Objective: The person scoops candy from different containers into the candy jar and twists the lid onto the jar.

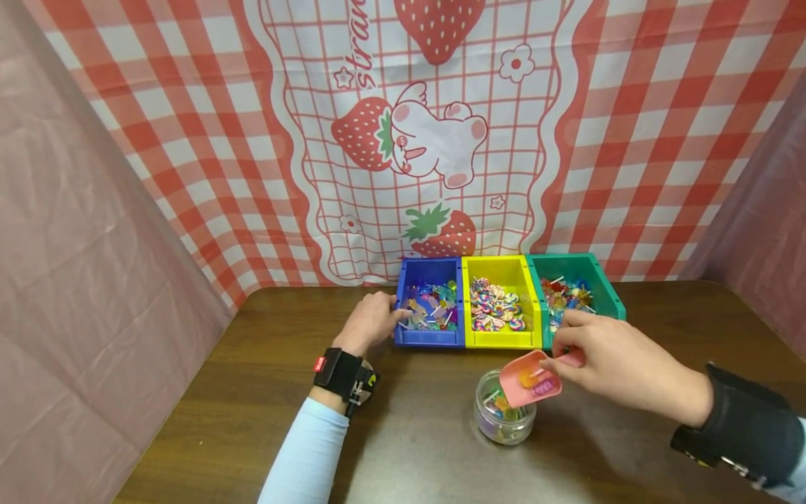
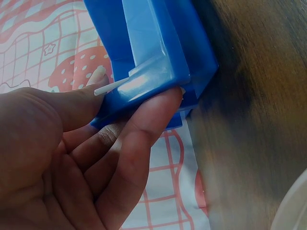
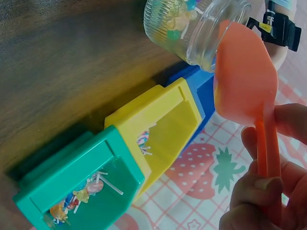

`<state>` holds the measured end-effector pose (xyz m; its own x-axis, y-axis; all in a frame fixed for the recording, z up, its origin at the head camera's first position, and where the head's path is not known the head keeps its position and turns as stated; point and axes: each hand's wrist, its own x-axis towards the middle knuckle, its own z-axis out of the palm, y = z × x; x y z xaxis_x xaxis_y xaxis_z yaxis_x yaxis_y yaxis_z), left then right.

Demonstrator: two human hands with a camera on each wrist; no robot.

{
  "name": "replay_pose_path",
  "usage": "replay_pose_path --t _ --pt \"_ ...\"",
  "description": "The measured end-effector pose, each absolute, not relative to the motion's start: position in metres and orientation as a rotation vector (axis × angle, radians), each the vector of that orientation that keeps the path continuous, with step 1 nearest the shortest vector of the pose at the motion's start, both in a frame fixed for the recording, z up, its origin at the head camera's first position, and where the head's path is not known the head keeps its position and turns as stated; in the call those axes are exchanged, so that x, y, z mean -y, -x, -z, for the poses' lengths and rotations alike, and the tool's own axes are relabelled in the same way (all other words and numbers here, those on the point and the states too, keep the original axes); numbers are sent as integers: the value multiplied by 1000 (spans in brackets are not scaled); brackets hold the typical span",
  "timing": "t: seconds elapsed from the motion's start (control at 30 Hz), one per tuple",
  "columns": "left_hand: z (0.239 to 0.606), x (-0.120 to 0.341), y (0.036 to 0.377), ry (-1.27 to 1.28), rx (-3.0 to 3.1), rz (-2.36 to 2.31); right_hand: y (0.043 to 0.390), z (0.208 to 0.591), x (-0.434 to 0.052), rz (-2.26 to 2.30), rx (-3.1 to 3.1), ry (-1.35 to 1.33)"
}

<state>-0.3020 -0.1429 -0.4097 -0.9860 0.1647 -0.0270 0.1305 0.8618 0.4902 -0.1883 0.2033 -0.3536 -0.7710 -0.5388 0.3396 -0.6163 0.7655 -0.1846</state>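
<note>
On the backdrop cloth (image 1: 302,140), partial writing (image 1: 364,52) reads "straw"

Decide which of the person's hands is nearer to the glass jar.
Right. The right hand holds a pink scoop directly over the glass jar; the left hand grips the blue bin.

My head view looks down from well behind the blue bin (image 1: 429,304). Left wrist view hugs its corner; right wrist shares it, from below.
</note>
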Motion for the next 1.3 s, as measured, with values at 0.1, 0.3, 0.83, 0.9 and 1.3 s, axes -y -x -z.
replay_pose_path --t 0.1,0.3,0.83,0.9,1.3 --pt "410 143 302 -231 -2961 -779 187 353 -203 -419 2683 -905" --pt "410 143 302 -231 -2968 -771 184 351 -200 -424 2660 -930" --pt "409 143 301 -236 -2965 -769 201 350 -204 -422 2557 -873" --pt "408 143 301 -245 -2971 -764 209 349 -205 -443 2543 -831" --pt "409 142 301 -254 -2998 -742 279 349 -195 -377 2684 -588"
